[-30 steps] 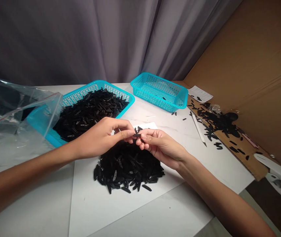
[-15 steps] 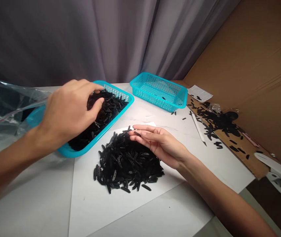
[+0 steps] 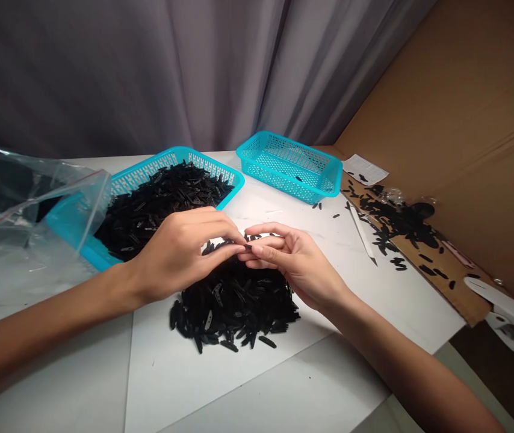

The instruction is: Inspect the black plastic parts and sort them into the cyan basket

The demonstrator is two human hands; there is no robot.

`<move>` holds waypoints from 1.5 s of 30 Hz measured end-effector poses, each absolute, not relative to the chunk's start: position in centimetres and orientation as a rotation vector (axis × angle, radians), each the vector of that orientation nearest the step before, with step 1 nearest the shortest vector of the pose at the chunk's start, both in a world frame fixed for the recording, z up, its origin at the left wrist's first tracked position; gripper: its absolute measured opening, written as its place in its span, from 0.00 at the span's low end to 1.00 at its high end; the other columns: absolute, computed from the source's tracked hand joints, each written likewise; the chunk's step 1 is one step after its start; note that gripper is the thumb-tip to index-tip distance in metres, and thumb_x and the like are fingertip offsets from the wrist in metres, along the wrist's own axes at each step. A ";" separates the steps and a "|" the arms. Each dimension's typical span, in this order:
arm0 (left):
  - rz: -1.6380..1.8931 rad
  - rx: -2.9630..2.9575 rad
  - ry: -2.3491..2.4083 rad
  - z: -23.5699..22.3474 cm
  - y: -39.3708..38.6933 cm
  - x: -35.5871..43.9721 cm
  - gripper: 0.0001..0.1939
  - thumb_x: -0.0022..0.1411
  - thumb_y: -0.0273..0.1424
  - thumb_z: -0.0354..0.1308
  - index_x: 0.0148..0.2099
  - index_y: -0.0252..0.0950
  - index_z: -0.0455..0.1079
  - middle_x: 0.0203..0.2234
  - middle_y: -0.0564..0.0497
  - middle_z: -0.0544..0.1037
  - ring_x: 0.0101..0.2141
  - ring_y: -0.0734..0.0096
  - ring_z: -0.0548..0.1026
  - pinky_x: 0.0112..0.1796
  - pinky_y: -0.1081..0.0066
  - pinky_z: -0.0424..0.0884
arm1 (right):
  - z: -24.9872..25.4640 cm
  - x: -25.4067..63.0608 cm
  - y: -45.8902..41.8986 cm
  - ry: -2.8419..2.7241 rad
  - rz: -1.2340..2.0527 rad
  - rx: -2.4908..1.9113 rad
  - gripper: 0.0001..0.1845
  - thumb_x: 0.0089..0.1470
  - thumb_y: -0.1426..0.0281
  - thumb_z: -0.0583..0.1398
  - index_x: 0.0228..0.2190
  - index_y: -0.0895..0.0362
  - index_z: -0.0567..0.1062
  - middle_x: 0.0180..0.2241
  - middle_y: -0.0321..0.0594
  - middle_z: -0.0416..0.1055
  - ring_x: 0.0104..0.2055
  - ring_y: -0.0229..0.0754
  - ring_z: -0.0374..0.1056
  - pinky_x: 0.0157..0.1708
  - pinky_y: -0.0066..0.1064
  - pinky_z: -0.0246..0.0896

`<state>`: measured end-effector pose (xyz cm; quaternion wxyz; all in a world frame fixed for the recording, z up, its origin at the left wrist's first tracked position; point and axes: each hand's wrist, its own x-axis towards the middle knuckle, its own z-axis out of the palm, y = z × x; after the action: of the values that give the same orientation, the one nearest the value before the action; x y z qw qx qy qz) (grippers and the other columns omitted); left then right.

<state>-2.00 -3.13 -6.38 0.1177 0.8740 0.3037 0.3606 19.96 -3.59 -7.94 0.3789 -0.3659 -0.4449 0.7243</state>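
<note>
- Clock directions run from my meeting fingertips, with twelve pointing away from me.
- My left hand [image 3: 180, 246] comes in along a forearm from eight o'clock, back of the hand upward, wrist nearly straight, fingers bent over toward three.
- Its thumb and forefinger tips are pinched together on the left end of a small black piece [image 3: 248, 246]; whether that is one piece or two, I cannot tell.
- My right hand [image 3: 300, 258] reaches in from four o'clock, palm partly turned up, the thumb pressing the same dark bit against the fingers — the uppermost finger stretched out loosely above it, pointing toward nine.
- So the black piece sits right between my hands, over the far edge of the pile of black pieces [image 3: 239, 307], which spreads at six o'clock on a white sheet [image 3: 171, 385].
- At ten o'clock stands a blue basket [image 3: 236, 186] heaped with similar pieces — a clear plastic bag [image 3: 26, 210] overlaps its near left side.
- At one o'clock, a second blue basket [image 3: 279, 177] has a black piece on its floor.
- Toward three, more pieces [image 3: 392, 222] lie scattered over table and cardboard.
</note>
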 end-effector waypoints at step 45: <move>1.013 2.435 0.739 -6.1 -3.5 -1.4 0.08 0.70 0.26 0.57 0.38 0.39 0.76 0.31 0.55 0.81 0.32 0.75 0.75 0.38 0.74 0.69 | -7.7 19.5 -4.2 -1.201 2.008 -0.705 0.13 0.63 0.60 0.63 0.32 0.56 0.71 0.28 0.34 0.70 0.29 0.35 0.65 0.34 0.29 0.61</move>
<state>-1.38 -3.51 -6.05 0.2003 0.8711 0.2643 0.3623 19.51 -4.19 -7.69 0.3419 -0.2713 -0.4618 0.7722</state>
